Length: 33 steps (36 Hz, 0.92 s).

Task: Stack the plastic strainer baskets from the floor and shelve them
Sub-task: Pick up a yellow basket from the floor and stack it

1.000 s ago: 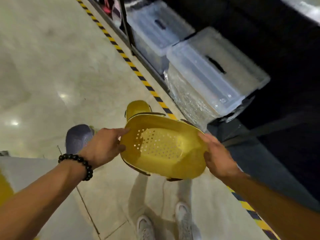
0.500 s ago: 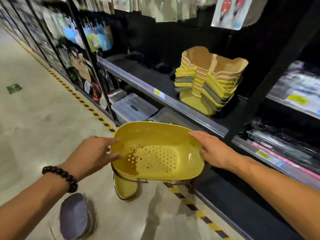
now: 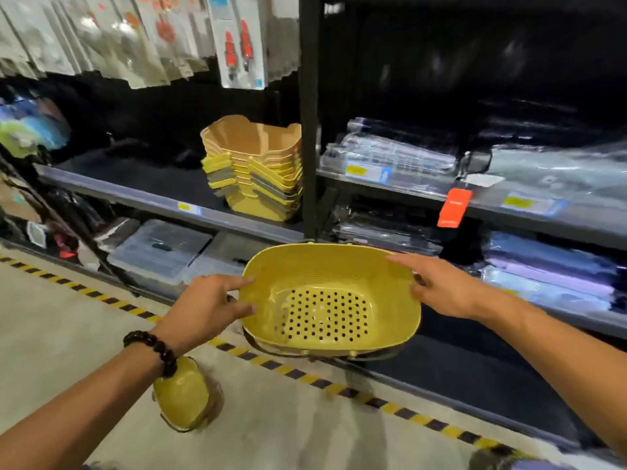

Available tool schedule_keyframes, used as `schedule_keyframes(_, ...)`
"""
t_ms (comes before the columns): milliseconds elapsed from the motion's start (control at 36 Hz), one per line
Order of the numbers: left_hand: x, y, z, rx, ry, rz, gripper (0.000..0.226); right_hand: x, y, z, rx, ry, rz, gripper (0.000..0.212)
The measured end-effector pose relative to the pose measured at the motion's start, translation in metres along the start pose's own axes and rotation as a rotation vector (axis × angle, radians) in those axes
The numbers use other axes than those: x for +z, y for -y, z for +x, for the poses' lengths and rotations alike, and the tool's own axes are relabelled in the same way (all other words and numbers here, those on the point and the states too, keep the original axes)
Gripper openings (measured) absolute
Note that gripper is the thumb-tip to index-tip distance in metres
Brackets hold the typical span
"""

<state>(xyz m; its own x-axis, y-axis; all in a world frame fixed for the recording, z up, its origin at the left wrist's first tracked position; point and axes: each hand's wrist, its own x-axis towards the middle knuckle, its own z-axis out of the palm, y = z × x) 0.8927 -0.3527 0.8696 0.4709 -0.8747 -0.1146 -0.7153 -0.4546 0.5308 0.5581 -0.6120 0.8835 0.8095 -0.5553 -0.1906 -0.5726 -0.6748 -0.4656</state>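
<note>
I hold a yellow strainer basket (image 3: 330, 296) with a perforated bottom in front of me, its opening facing me. My left hand (image 3: 207, 308) grips its left rim and my right hand (image 3: 441, 288) grips its right rim. A dark handle hangs under the basket. On the middle shelf (image 3: 159, 201) stands a nested stack of yellow baskets (image 3: 258, 167), up and to the left of the held one, beside a black upright post (image 3: 308, 113). Another yellow basket (image 3: 185, 396) lies upside down on the floor below my left wrist.
Clear lidded bins (image 3: 159, 249) sit on the bottom shelf at left. Wrapped flat packs (image 3: 400, 154) fill the shelves on the right, with an orange tag (image 3: 454, 208) hanging. Packaged goods (image 3: 237, 39) hang above. A yellow-black striped line (image 3: 339, 390) runs along the floor.
My view has swung up and right from the floor to the shelves. The basket has risen with both hands toward the shelf front; the stack now sits nearer the centre.
</note>
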Motion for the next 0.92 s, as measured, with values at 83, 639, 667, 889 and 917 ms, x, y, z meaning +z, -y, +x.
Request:
schedule_keyframes(83, 0.026, -0.054, 0.018, 0.056, 0.071, -0.057, 0.056, -0.016, -0.045, -0.052, 0.152, -0.061, 0.098, 0.069)
schedule_keyframes(639, 0.301, -0.438, -0.01, 0.427, 0.49, -0.083, 0.054, -0.056, -0.323, -0.459, 0.63, -0.387, 0.662, 0.069)
schedule_keyframes(667, 0.312, -0.452, -0.016, 0.439, 0.494, -0.071, 0.054, -0.055, -0.335, -0.472, 0.645, -0.387, 0.666, 0.068)
schedule_keyframes(889, 0.384, -0.511, -0.03, 0.46, 0.535, -0.03, 0.055, -0.04, -0.416, -0.525, 0.705, -0.338, 0.663, 0.072)
schedule_keyframes(917, 0.392, -0.514, -0.027, 0.457, 0.54, -0.031, 0.055, -0.038, -0.424, -0.526, 0.713, -0.337, 0.675, 0.072)
